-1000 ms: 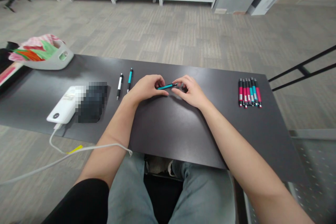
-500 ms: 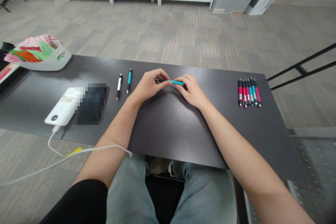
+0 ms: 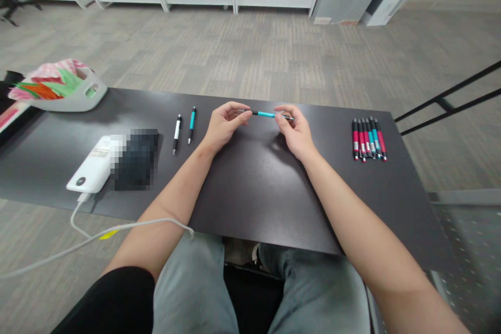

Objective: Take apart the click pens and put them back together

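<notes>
A blue and black pen (image 3: pixel 266 114) is held level between my two hands, above the far half of the dark table (image 3: pixel 250 193). My left hand (image 3: pixel 227 124) pinches its black left end between thumb and fingers. At the other end, my right hand (image 3: pixel 295 130) grips the dark tip part with thumb and fingertips. To the left of my left hand lie a second blue pen (image 3: pixel 192 125) and a white pen (image 3: pixel 177 134), side by side. On the right, a row of several pink and blue pens (image 3: pixel 368 139) lies close together.
A white power bank (image 3: pixel 91 167) with a white cable (image 3: pixel 129 225) lies at the left, beside a pixelated dark object (image 3: pixel 135 162). The cable crosses over my left forearm. Behind them stands a white basket (image 3: pixel 78 100) with colourful cloth. Black metal bars (image 3: pixel 446 103) rise beyond the right edge.
My right hand has moved rightward along the pen and its fingers have opened out somewhat, baring more of the blue barrel. My left hand still holds the other end.
</notes>
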{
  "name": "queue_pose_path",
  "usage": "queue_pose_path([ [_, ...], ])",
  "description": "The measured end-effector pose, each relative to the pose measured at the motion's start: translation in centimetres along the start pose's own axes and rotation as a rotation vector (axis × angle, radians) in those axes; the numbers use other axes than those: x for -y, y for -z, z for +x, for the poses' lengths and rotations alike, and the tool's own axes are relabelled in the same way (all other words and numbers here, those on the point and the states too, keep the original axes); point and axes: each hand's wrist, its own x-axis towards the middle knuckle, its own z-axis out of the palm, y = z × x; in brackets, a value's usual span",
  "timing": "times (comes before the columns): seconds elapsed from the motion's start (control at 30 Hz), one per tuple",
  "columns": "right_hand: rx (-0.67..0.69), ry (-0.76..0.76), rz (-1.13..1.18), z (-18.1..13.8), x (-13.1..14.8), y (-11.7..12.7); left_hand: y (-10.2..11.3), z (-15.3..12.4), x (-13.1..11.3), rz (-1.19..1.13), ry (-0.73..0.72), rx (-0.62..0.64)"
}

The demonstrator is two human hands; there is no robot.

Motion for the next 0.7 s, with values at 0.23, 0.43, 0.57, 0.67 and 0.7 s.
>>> queue_pose_path([
  [0.23, -0.199, -0.036, 0.146, 0.3, 0.6, -0.1, -0.9, -1.0, 0.4, 0.228, 0.052, 0.154],
  [0.43, -0.073, -0.092, 0.082, 0.1, 2.0, 0.2, -0.8, -1.0, 0.2, 0.311, -0.006, 0.147],
  [0.57, 0.067, -0.101, 0.128, -0.1, 2.2, 0.5, -0.6, -0.7, 0.6, 0.291, -0.015, 0.138],
  [0.67, 0.128, -0.08, 0.159, -0.3, 2.4, 0.5, -0.4, -0.5, 0.8, 0.255, -0.017, 0.133],
  [0.7, 0.134, -0.067, 0.155, -0.4, 2.5, 0.5, -0.4, -0.4, 0.8, 0.241, -0.02, 0.123],
])
